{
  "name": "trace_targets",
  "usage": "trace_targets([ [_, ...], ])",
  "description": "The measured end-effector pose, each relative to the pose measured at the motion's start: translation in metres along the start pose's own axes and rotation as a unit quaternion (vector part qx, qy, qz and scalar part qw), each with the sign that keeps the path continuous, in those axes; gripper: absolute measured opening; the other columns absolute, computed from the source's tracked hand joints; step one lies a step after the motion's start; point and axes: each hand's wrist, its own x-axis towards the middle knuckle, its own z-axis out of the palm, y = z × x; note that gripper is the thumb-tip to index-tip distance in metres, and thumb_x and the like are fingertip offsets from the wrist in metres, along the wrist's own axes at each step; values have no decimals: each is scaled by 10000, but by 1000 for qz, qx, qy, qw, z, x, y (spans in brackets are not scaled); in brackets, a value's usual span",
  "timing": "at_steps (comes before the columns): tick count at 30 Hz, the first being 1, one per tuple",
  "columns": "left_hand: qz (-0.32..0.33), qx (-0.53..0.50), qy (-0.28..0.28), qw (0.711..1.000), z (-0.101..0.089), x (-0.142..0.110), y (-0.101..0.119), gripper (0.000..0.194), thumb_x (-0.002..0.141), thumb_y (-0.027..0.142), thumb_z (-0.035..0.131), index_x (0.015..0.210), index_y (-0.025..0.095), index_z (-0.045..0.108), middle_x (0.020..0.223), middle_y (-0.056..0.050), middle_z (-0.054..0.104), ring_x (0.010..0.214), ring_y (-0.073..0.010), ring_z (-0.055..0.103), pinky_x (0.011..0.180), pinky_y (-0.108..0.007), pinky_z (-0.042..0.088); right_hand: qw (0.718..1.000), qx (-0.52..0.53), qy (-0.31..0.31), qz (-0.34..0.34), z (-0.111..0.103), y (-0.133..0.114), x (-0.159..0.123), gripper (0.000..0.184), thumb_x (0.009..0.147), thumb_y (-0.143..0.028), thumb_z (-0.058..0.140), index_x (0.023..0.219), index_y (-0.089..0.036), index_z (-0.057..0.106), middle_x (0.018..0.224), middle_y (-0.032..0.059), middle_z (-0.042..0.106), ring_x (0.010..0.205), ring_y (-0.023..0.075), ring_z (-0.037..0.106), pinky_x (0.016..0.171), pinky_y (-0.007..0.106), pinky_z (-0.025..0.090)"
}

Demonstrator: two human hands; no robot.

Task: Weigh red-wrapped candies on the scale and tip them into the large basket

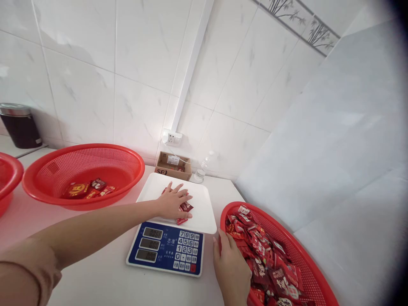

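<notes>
My left hand (174, 203) lies over several small red snack packets (186, 207) on the scale's white tray (202, 204), palm down with the fingers spread. Parts of the packets show between and beside the fingers. Below the tray, the blue panel of the digital scale (167, 248) faces me, with three lit displays and a keypad. My right hand (232, 265) is at the near left rim of a red plastic basket (314, 278), thumb apart from the fingers. Many red and dark-red packets (263, 250) fill that basket; nothing shows in my right hand.
Another red basket (127, 155) at left holds several packets, and part of a third basket (9, 170) shows beyond it. A cardboard box (172, 170) and a clear bottle (203, 168) stand behind the tray. A black bin (21, 127) is far left, and a power socket (172, 137) is on the wall.
</notes>
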Motion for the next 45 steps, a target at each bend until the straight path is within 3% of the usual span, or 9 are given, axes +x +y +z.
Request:
trace_targets([
  [3, 6, 4, -2, 1000, 2, 1, 0, 598, 794, 643, 479, 1216, 224, 543, 1399, -110, 454, 1330, -311, 342, 1107, -612, 134, 1000, -1, -7, 1, -1, 0, 0, 450, 956, -332, 252, 1266, -214, 556, 1286, 101, 576, 1016, 227, 632, 779, 315, 510],
  [6, 4, 10, 12, 1000, 2, -1, 0, 499, 821, 542, 533, 1167, 185, 559, 1312, -102, 510, 1226, -274, 453, 1094, -578, 212, 1000, 1, -8, 1, -1, -1, -1, 446, 958, -341, 254, 1267, -221, 554, 1282, 87, 581, 1018, 229, 630, 782, 313, 507],
  [16, 41, -2, 0, 999, -1, -7, -7, 594, 788, 634, 484, 1248, 260, 512, 1357, -109, 472, 1265, -313, 413, 1095, -605, 170, 1000, 2, -8, 3, -3, -1, -1, 449, 959, -342, 253, 1266, -215, 554, 1282, 84, 582, 1016, 228, 629, 784, 305, 502],
  [20, 49, -14, 11, 999, 3, -7, -10, 578, 804, 597, 506, 1247, 226, 512, 1326, -115, 492, 1244, -309, 434, 1089, -617, 183, 1000, 9, -8, 3, -2, -1, -1, 455, 958, -340, 247, 1265, -208, 555, 1281, 93, 581, 1012, 229, 630, 787, 312, 502],
  [24, 48, -35, 40, 997, 1, -6, -12, 512, 843, 517, 521, 1230, 181, 515, 1271, -108, 532, 1220, -283, 460, 1063, -590, 277, 1000, 13, -7, 4, 0, 0, -1, 456, 954, -340, 251, 1271, -206, 551, 1283, 97, 578, 1020, 232, 626, 790, 315, 502],
  [29, 39, -72, 98, 992, -6, -1, -22, 323, 885, 375, 519, 1128, 167, 566, 1182, -85, 582, 1099, -222, 548, 956, -474, 446, 1000, 10, -2, 2, 1, 0, -2, 451, 951, -333, 262, 1267, -200, 555, 1291, 105, 572, 1034, 242, 621, 792, 325, 500],
  [33, 33, -72, 114, 990, -6, -3, -29, 347, 887, 380, 514, 1160, 169, 551, 1228, -95, 560, 1162, -242, 512, 1000, -508, 404, 1000, 15, -7, 4, 1, 0, -1, 452, 953, -341, 263, 1268, -194, 551, 1285, 99, 577, 1045, 252, 617, 791, 334, 504],
  [39, 109, -52, 41, 992, 0, -8, -24, 474, 858, 490, 512, 1237, 204, 526, 1351, -88, 496, 1357, -295, 297, 1117, -608, 144, 1000, 12, 3, -5, 3, 2, 0, 455, 954, -354, 261, 1261, -194, 556, 1279, 101, 581, 1023, 250, 626, 779, 327, 505],
  [45, 78, -55, 58, 994, 7, -3, -15, 348, 882, 430, 500, 1099, 174, 592, 1240, -92, 563, 1189, -246, 489, 1071, -550, 288, 1000, 13, -1, -9, 4, 3, -1, 463, 950, -359, 258, 1266, -193, 552, 1273, 106, 584, 1012, 257, 630, 757, 335, 511],
])
